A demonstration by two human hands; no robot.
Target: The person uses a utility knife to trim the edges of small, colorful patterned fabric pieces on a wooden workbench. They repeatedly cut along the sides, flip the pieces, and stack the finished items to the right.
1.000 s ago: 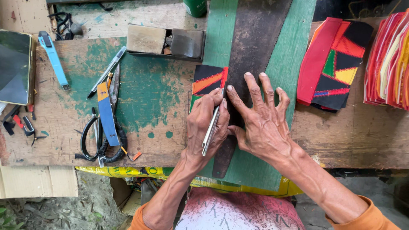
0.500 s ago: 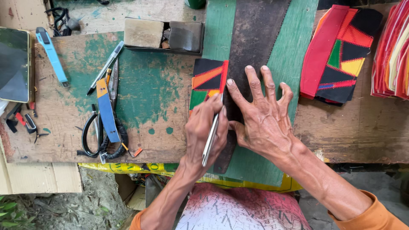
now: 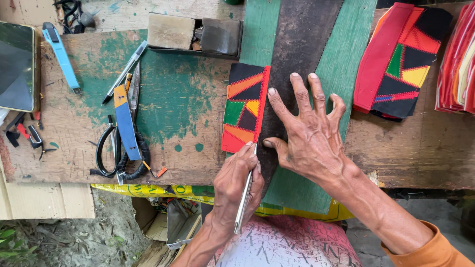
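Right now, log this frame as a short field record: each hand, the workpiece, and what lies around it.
left hand: grips a slim metal blade tool, tip at the lower edge of the patchwork piece
right hand: spread flat on a dark strip, pressing it down
patchwork piece: red-edged, black, orange, green, yellow panels, partly under the strip
surface: worn wooden bench with green paint
left of work: scissors, blue utility knife
right: stacked patchwork pieces
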